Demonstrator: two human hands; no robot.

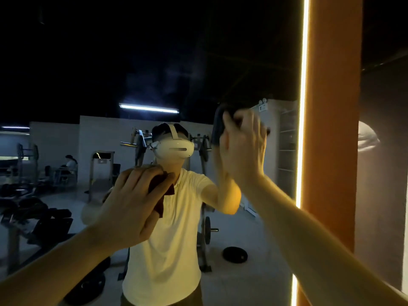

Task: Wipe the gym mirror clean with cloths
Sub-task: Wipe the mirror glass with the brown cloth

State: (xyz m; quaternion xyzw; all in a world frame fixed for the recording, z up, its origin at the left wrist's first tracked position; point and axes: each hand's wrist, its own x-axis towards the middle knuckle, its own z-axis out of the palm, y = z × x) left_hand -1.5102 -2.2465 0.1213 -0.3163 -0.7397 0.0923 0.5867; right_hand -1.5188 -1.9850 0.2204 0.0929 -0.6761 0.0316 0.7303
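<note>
Dim gym; glaring vertical light strip (pixel 303 102) at mirror edge, reflected ceiling tube (pixel 149 108); hands motion-blurred, edges bowed.

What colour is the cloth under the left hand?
Dark red cloth, seen in the head view under the left hand.

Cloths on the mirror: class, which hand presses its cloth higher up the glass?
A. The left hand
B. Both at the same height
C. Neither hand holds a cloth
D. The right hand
D: the right hand presses a dark cloth near the light strip, well above the left hand with its red cloth on the mirror.
</note>
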